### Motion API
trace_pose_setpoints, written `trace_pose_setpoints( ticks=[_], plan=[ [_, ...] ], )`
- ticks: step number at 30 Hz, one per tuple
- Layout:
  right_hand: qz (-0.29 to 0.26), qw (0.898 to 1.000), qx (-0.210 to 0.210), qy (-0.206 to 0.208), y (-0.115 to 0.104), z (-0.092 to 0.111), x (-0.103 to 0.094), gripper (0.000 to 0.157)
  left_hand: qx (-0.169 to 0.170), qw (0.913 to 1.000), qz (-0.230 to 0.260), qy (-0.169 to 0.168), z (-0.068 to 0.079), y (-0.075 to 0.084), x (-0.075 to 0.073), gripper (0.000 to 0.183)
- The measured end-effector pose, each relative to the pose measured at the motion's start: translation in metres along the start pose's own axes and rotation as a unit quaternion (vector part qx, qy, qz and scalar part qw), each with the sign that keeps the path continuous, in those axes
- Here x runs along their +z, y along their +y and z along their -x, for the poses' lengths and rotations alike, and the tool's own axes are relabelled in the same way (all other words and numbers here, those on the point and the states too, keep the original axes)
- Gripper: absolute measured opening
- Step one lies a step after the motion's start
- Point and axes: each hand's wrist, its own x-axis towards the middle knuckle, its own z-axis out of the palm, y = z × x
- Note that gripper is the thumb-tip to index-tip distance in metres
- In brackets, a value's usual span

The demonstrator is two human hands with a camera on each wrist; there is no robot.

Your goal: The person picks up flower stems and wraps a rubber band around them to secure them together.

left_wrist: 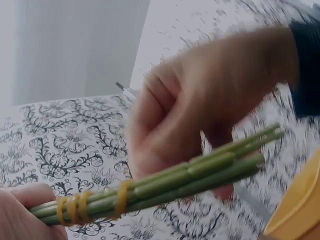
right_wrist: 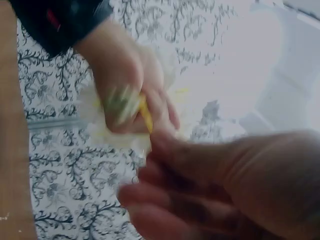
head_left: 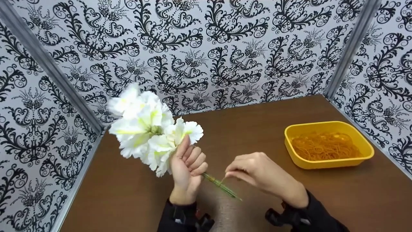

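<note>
A bunch of white artificial-looking flowers (head_left: 141,129) with yellow-green centres leans to the upper left in the head view. My left hand (head_left: 189,170) grips its green stems (left_wrist: 200,175) just below the blooms. Several yellow rubber bands (left_wrist: 73,209) circle the stems close to that hand. Beyond the stem ends' side, my right hand (head_left: 262,174) pinches a yellow rubber band (right_wrist: 146,114) between thumb and fingers. The band runs taut from the stems to those fingertips. In the right wrist view, the stem ends and both hands are blurred.
At the right of the brown table (head_left: 257,129) stands a yellow plastic tub (head_left: 330,163) with many rubber bands (head_left: 322,148) in it. Patterned black-and-white panels (head_left: 206,58) wall the table at the back and both sides.
</note>
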Motion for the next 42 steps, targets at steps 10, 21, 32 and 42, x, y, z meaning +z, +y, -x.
trace_pose_setpoints(
  ticks=[10,21,32,42],
  plan=[
    [-0.061,0.998,-0.031,-0.015,0.001,-0.003,0.0,0.017,-0.005,0.998,0.056,0.029,-0.002,0.003,-0.001,0.053],
    [-0.066,0.997,0.036,0.015,-0.005,-0.002,0.001,0.007,0.08,0.9957,-0.007,0.046,-0.002,0.003,0.002,0.054],
    [-0.073,0.992,0.096,-0.023,-0.008,-0.002,0.007,0.005,0.166,0.9842,-0.061,-0.01,0.0,-0.004,0.002,0.047],
    [-0.105,0.984,0.145,-0.022,-0.016,-0.007,0.015,0.005,0.168,0.9664,-0.185,-0.058,0.006,-0.012,0.0,0.048]
  ],
)
